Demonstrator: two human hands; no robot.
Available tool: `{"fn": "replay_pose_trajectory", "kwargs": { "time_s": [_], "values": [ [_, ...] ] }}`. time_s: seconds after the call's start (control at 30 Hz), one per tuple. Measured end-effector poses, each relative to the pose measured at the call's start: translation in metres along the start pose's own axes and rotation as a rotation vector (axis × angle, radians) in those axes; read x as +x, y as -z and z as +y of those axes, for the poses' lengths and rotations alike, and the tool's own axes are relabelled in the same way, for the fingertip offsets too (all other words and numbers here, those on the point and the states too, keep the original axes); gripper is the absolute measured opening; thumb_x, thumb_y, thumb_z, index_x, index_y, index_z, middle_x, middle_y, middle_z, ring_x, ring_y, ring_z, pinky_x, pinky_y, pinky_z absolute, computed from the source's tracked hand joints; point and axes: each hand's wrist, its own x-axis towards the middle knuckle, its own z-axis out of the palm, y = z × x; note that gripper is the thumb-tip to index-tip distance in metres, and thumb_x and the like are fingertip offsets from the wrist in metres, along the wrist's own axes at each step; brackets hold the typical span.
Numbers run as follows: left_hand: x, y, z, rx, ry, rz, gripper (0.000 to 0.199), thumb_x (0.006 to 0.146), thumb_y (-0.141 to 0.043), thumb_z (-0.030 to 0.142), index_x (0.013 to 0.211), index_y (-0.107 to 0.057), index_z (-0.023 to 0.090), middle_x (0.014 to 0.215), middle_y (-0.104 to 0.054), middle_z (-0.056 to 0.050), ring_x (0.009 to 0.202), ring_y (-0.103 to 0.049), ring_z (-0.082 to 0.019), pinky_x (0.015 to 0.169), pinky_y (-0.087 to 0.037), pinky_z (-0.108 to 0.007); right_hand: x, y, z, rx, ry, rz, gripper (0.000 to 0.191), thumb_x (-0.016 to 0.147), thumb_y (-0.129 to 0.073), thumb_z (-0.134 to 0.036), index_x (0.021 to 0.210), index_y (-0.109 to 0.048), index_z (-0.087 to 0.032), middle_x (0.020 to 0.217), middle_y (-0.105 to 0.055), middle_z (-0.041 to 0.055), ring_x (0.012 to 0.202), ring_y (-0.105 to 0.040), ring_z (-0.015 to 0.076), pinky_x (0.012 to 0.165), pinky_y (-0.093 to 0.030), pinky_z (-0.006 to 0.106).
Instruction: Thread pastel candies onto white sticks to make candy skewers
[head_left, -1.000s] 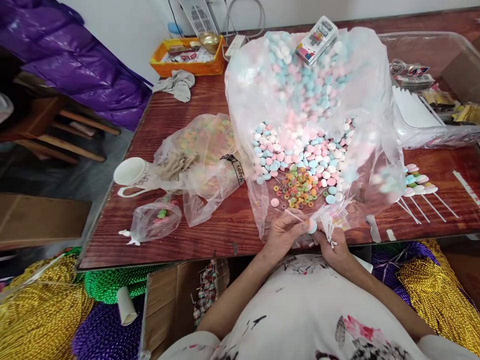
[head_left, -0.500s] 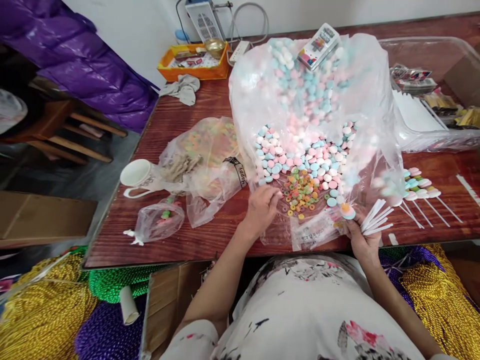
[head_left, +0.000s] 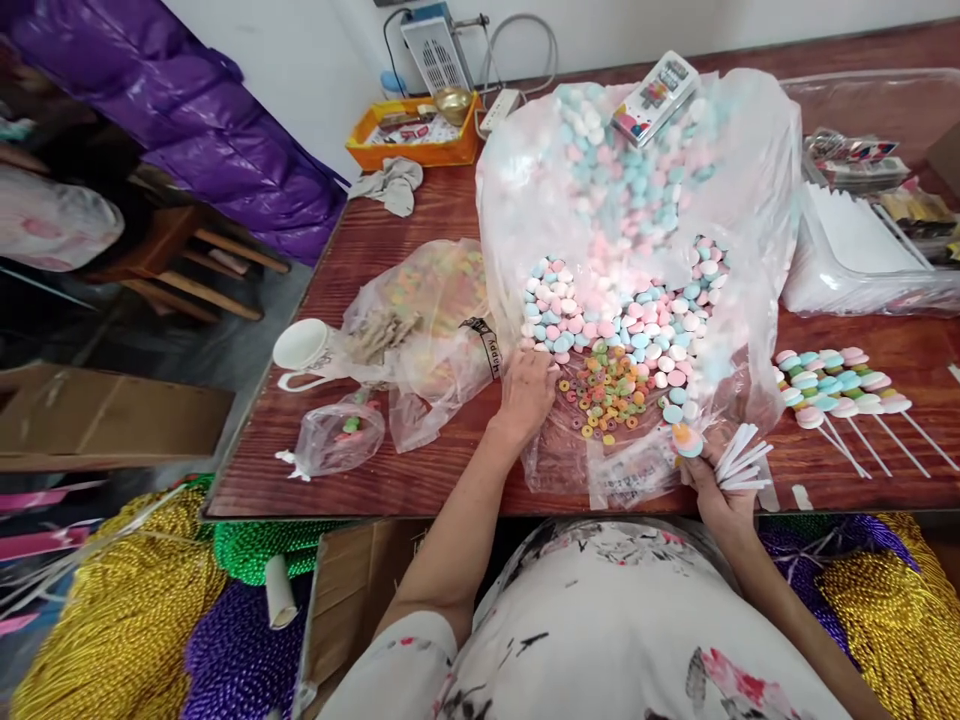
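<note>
My left hand (head_left: 528, 396) reaches with curled fingers to the left edge of a pile of pastel pink, blue and white marshmallows (head_left: 559, 302); what its fingertips hold, if anything, is hidden. Just right of it lie small ring-shaped gummy candies (head_left: 613, 388) in orange, yellow, green and reddish shades. My right hand (head_left: 724, 492) is closed around a fan of white sticks (head_left: 741, 458). Between its thumb and fingers it also grips a small candy stack (head_left: 685, 440), blue, white and orange. Beside this hand, finished-looking candy skewers (head_left: 840, 385) lie in a row on the table.
A big clear bag (head_left: 510, 200) of marshmallows bears a small box (head_left: 656, 97). Left of it are a bag of candies (head_left: 442, 300), a white mug (head_left: 300, 345) and a small bag (head_left: 341, 440). An orange tray (head_left: 412, 152) and a clear bin (head_left: 862, 290) stand farther back.
My left hand has moved up from the gummy rings to the edge of the marshmallows. My right hand keeps its hold on the sticks and candy stack. The view has shifted slightly left.
</note>
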Motion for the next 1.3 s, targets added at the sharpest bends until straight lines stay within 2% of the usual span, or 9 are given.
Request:
{"fn": "replay_pose_trajectory", "kwargs": {
  "time_s": [0.1, 0.2, 0.37, 0.43, 0.53, 0.63, 0.9, 1.13, 1.3],
  "values": [
    [-0.011, 0.000, 0.007, -0.109, -0.040, 0.039, 0.015, 0.086, -0.057, 0.020, 0.095, -0.069, 0.017, 0.094, -0.070, -0.012, 0.095, -0.058, -0.028, 0.088, -0.046, -0.042, 0.003, 0.001, -0.007, 0.047, -0.078, 0.045, 0.024, 0.098, -0.050, -0.030, 0.075, -0.054, -0.023, 0.063, -0.048, -0.0007, 0.059, -0.046, 0.0157, 0.057, -0.041, 0.031],
    [-0.025, 0.008, 0.019, -0.464, 0.013, 0.103, 0.029, 0.083, -0.068, 0.028, 0.110, -0.070, 0.020, 0.103, -0.072, -0.008, 0.092, -0.063, -0.022, 0.085, -0.050, -0.037, 0.006, 0.002, -0.021, -0.019, -0.029, 0.051, 0.026, 0.097, -0.051, -0.030, 0.072, -0.055, -0.023, 0.061, -0.050, -0.0007, 0.058, -0.046, 0.0154, 0.056, -0.042, 0.030],
    [-0.048, 0.023, 0.047, -1.120, 0.205, 0.137, 0.021, 0.068, -0.085, 0.027, 0.087, -0.078, 0.022, 0.090, -0.072, -0.004, 0.086, -0.066, -0.017, 0.076, -0.054, -0.028, 0.007, -0.006, -0.041, -0.107, 0.077, -0.032, 0.017, 0.094, -0.051, -0.024, 0.080, -0.059, -0.022, 0.064, -0.054, -0.0002, 0.057, -0.049, 0.0155, 0.054, -0.041, 0.029],
    [-0.053, 0.027, 0.056, -1.272, 0.292, 0.168, 0.023, 0.063, -0.088, 0.026, 0.083, -0.078, 0.023, 0.090, -0.072, -0.004, 0.087, -0.066, -0.017, 0.075, -0.055, -0.028, 0.008, -0.012, -0.048, -0.095, 0.143, -0.104, 0.010, 0.092, -0.051, -0.019, 0.086, -0.059, -0.022, 0.070, -0.057, 0.0007, 0.059, -0.051, 0.0158, 0.057, -0.042, 0.029],
    [-0.055, 0.031, 0.063, -1.390, 0.388, 0.212, 0.026, 0.058, -0.091, 0.029, 0.081, -0.079, 0.023, 0.093, -0.072, -0.004, 0.088, -0.067, -0.017, 0.076, -0.057, -0.029, 0.014, -0.019, -0.058, -0.083, 0.194, -0.194, 0.014, 0.088, -0.048, -0.011, 0.090, -0.058, -0.021, 0.071, -0.057, 0.0008, 0.059, -0.049, 0.0151, 0.057, -0.041, 0.028],
    [-0.058, 0.032, 0.065, -1.397, 0.377, 0.234, 0.027, 0.059, -0.091, 0.028, 0.082, -0.079, 0.024, 0.096, -0.071, -0.004, 0.091, -0.067, -0.017, 0.080, -0.057, -0.030, 0.020, -0.022, -0.065, -0.093, 0.197, -0.211, 0.018, 0.085, -0.045, -0.008, 0.092, -0.057, -0.021, 0.069, -0.055, 0.0000, 0.058, -0.047, 0.0144, 0.056, -0.039, 0.027],
    [-0.068, 0.024, 0.064, -1.230, 0.213, 0.307, 0.025, 0.071, -0.084, 0.024, 0.094, -0.078, 0.026, 0.105, -0.070, -0.006, 0.099, -0.067, -0.019, 0.082, -0.058, -0.030, 0.019, -0.022, -0.070, -0.106, 0.204, -0.209, 0.020, 0.080, -0.043, -0.004, 0.082, -0.053, -0.021, 0.065, -0.050, -0.0026, 0.055, -0.042, 0.0126, 0.054, -0.035, 0.025],
    [-0.069, 0.029, 0.062, -0.868, 0.007, 0.451, 0.024, 0.077, -0.079, 0.019, 0.100, -0.076, 0.023, 0.095, -0.076, -0.004, 0.088, -0.071, -0.016, 0.082, -0.059, -0.031, 0.018, -0.026, -0.071, -0.087, 0.220, -0.206, 0.023, 0.081, -0.042, -0.004, 0.087, -0.058, -0.019, 0.066, -0.053, -0.0024, 0.055, -0.045, 0.0118, 0.054, -0.037, 0.024],
    [-0.073, 0.033, 0.064, -0.645, -0.115, 0.423, 0.024, 0.083, -0.071, 0.013, 0.105, -0.075, 0.024, 0.099, -0.078, -0.005, 0.088, -0.074, -0.018, 0.084, -0.061, -0.032, 0.015, -0.028, -0.065, 0.010, 0.203, -0.179, 0.024, 0.088, -0.046, -0.007, 0.099, -0.063, -0.020, 0.070, -0.058, -0.0012, 0.059, -0.047, 0.0126, 0.057, -0.041, 0.024]
  ]
}}
